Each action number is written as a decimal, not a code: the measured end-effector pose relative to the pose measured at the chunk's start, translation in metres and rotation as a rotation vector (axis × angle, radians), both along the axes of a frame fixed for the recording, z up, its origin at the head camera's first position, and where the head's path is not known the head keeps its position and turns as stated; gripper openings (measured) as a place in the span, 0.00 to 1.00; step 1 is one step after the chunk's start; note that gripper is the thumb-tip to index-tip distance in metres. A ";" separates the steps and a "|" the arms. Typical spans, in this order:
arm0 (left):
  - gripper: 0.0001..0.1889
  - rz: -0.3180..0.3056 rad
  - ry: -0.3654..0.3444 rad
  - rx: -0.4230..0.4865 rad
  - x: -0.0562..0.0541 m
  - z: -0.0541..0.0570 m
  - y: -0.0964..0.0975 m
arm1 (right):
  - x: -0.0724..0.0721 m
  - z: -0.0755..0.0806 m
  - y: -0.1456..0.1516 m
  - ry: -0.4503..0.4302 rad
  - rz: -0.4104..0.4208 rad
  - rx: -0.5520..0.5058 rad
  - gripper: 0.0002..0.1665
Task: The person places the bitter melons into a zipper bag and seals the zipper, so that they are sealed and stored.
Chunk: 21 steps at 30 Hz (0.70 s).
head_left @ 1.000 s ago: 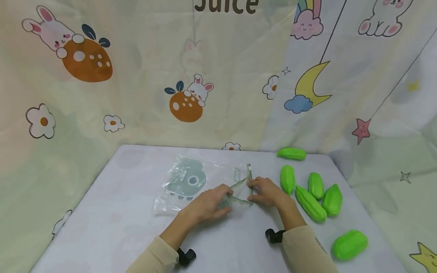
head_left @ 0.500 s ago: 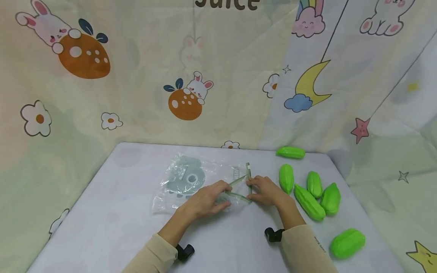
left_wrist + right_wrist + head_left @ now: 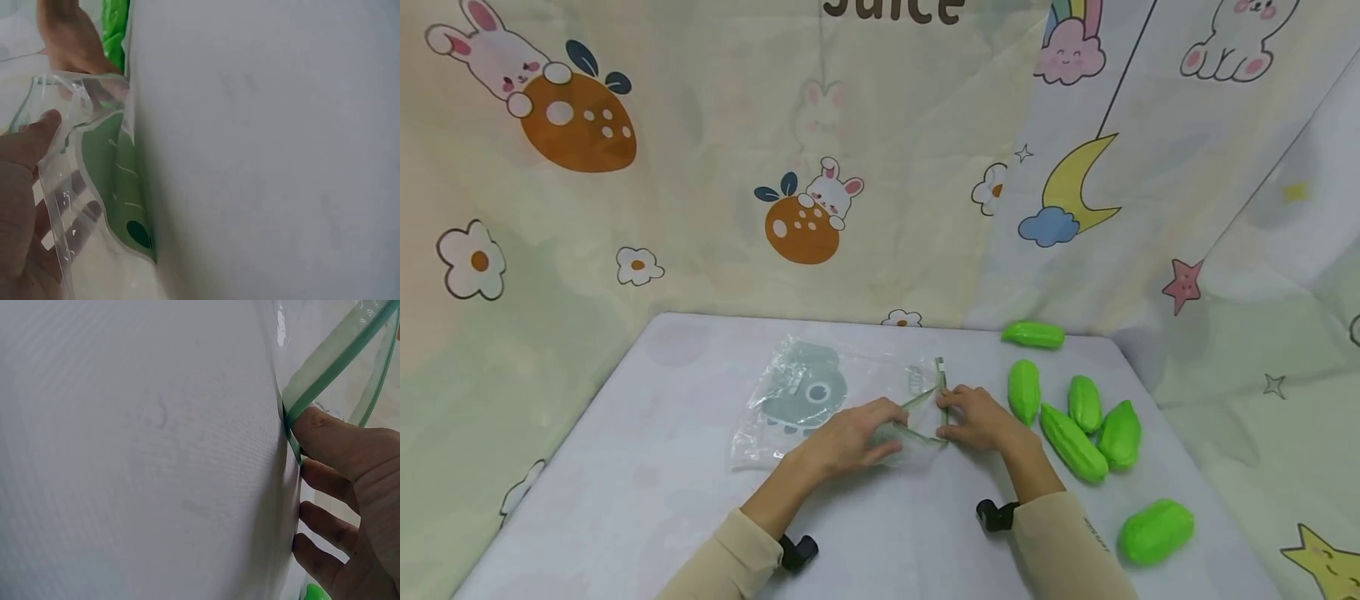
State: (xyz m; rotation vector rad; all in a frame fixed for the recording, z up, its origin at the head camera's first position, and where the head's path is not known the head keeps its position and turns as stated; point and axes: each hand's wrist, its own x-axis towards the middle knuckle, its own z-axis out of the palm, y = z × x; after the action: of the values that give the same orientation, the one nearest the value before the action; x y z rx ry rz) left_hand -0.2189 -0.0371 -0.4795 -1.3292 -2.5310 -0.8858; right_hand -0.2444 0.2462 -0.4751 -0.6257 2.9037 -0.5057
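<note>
A clear plastic zip bag point(image 3: 880, 364) with a grey-green cartoon animal print lies flat on the white-covered table, its green-edged mouth spread apart toward the right. My left hand point(image 3: 853, 437) holds one side of that mouth. In the left wrist view the thumb of this left hand point(image 3: 19, 194) lies on one face of the film, and the other fingers show through it. At the bag's far right edge, my right hand point(image 3: 983, 421) pinches the green strip. The right wrist view has the right hand's thumb point(image 3: 328, 434) against the strip, the other fingers bent below it.
Several bright green, ribbed vegetable-like pieces lie to the right of the hands, including a long one point(image 3: 1073, 443), one near the back edge point(image 3: 1033, 335) and a thick one at front right point(image 3: 1157, 532). A printed cloth point(image 3: 700, 208) hangs behind the table point(image 3: 647, 467).
The head view drifts slightly, shifting the whole scene a little left in the frame. Both hands keep their hold on the bag's mouth, which stays spread.
</note>
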 end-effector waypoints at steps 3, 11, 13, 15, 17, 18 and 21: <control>0.17 0.001 -0.035 -0.018 0.000 0.003 -0.003 | 0.000 0.001 -0.003 -0.010 -0.004 0.006 0.30; 0.11 0.014 -0.083 0.006 0.000 0.007 -0.004 | -0.002 0.000 -0.003 -0.016 -0.019 0.031 0.31; 0.12 0.020 -0.077 0.003 -0.001 0.006 -0.004 | -0.002 0.000 -0.003 -0.006 -0.009 0.033 0.31; 0.12 0.018 -0.078 0.005 -0.002 0.005 -0.003 | -0.002 -0.001 -0.002 -0.006 -0.003 0.023 0.31; 0.13 0.013 -0.073 0.005 -0.002 0.004 -0.002 | -0.001 -0.001 -0.001 -0.004 0.000 0.012 0.30; 0.14 0.011 -0.071 0.006 -0.003 0.003 -0.002 | -0.001 -0.001 0.000 -0.001 0.000 0.009 0.30; 0.17 0.014 -0.069 0.005 -0.003 0.003 0.000 | 0.000 -0.002 0.000 0.003 0.001 -0.021 0.28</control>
State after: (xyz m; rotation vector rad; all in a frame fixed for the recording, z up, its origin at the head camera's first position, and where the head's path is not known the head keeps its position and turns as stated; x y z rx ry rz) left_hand -0.2217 -0.0370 -0.4760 -1.3005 -2.5846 -0.9506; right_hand -0.2444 0.2467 -0.4767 -0.6308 2.9048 -0.5355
